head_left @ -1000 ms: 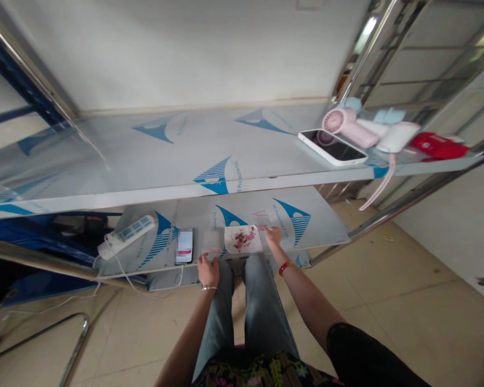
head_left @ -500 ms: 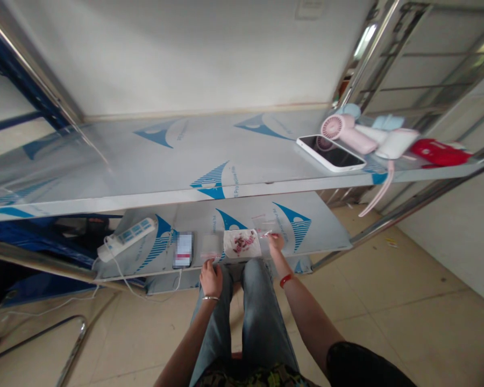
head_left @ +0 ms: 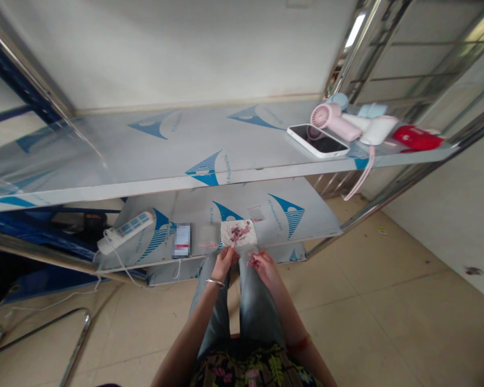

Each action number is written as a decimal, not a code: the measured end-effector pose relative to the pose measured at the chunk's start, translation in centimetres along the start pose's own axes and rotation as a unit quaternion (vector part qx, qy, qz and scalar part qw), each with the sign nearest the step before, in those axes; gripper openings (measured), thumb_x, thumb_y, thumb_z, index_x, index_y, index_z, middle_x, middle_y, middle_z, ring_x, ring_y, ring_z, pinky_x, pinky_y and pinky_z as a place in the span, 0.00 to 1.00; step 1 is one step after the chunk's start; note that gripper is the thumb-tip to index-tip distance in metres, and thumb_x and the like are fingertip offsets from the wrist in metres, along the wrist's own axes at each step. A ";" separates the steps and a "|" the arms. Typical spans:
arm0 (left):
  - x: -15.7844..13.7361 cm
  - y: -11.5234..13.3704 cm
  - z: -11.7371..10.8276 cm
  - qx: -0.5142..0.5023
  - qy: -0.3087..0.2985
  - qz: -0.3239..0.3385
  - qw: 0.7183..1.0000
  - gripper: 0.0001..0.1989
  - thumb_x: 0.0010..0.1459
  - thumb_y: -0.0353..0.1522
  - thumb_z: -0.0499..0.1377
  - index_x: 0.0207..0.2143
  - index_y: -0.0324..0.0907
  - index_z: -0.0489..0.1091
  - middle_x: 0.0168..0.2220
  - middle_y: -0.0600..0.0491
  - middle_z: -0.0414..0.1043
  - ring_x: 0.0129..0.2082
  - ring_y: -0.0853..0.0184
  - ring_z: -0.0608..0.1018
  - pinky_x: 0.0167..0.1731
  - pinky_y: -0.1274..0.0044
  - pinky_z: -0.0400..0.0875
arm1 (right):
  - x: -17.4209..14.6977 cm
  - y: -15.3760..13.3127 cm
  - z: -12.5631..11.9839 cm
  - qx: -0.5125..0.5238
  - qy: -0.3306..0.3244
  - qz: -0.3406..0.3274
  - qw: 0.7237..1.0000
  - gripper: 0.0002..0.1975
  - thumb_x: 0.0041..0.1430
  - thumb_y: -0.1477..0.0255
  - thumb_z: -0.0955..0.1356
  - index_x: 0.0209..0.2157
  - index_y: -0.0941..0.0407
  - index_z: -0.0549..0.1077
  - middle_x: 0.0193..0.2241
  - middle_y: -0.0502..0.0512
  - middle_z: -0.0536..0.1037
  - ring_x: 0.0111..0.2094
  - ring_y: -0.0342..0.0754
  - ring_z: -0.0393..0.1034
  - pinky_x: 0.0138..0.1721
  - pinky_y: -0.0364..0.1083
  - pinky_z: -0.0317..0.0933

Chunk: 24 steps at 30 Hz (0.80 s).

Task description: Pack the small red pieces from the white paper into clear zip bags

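My left hand (head_left: 225, 262) is at the front edge of the lower shelf, just before a white cloth or tissue (head_left: 227, 234). Its thumb and fingers are pressed together; whatever they pinch is too small to name. Small dark red and pink pieces (head_left: 241, 231) lie scattered over the white sheet. Over my knee, a little lower, my right hand (head_left: 265, 267) has its fingers curled in a pinch, with something tiny and reddish at the tips. A small clear zip bag (head_left: 207, 235) lies left of the sheet, and another clear bag (head_left: 255, 213) behind its right side.
A phone (head_left: 182, 240) on a cable and a white power strip (head_left: 127, 232) lie at the lower shelf's left. The upper shelf (head_left: 153, 161) overhangs it, carrying a white-cased phone (head_left: 318, 141), a pink handheld fan (head_left: 336, 122) and a red pouch (head_left: 417, 138).
My right hand has drawn back from beside the clear bag at the right to above my knee. My left hand has moved right, from the left bag to the sheet's front edge.
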<state>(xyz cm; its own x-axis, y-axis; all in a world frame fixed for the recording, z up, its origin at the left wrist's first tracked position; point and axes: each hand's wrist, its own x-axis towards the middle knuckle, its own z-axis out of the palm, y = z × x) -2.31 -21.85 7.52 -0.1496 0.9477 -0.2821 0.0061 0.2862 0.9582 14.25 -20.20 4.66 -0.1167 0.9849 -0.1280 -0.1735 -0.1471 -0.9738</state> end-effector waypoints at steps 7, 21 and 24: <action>-0.4 0.4 -0.7 -0.143 0.033 -0.010 0.989 0.29 0.47 0.38 0.67 0.51 0.38 0.67 0.37 0.46 0.80 0.34 0.64 0.81 0.36 0.73 0.75 | -2.0 -0.4 0.9 0.078 -0.037 0.093 0.992 0.15 0.40 0.62 0.73 0.27 0.51 0.66 0.33 0.56 0.80 0.31 0.55 0.76 0.37 0.55 0.71; -3.7 2.2 0.3 -0.025 -0.022 0.144 0.989 0.16 0.51 0.40 0.61 0.36 0.38 0.79 0.37 0.47 0.81 0.37 0.61 0.81 0.43 0.70 0.75 | -3.9 -5.3 4.3 0.093 -0.040 0.123 0.987 0.18 0.46 0.55 0.73 0.30 0.56 0.72 0.30 0.57 0.78 0.31 0.50 0.73 0.31 0.47 0.68; -4.1 2.0 0.1 -0.019 -0.037 0.136 0.990 0.16 0.51 0.40 0.61 0.37 0.39 0.79 0.39 0.48 0.81 0.38 0.60 0.81 0.43 0.69 0.75 | -4.0 -5.4 4.0 0.115 -0.042 0.146 0.982 0.18 0.43 0.58 0.74 0.30 0.56 0.72 0.29 0.55 0.77 0.30 0.50 0.73 0.29 0.47 0.68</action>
<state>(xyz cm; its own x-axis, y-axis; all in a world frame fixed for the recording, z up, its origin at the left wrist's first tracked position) -1.56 -25.12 10.56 -0.0742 0.9971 -0.0154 -0.0020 0.0153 0.9999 11.78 -23.72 11.22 -0.2736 0.8877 -0.3702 -0.3350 -0.4488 -0.8285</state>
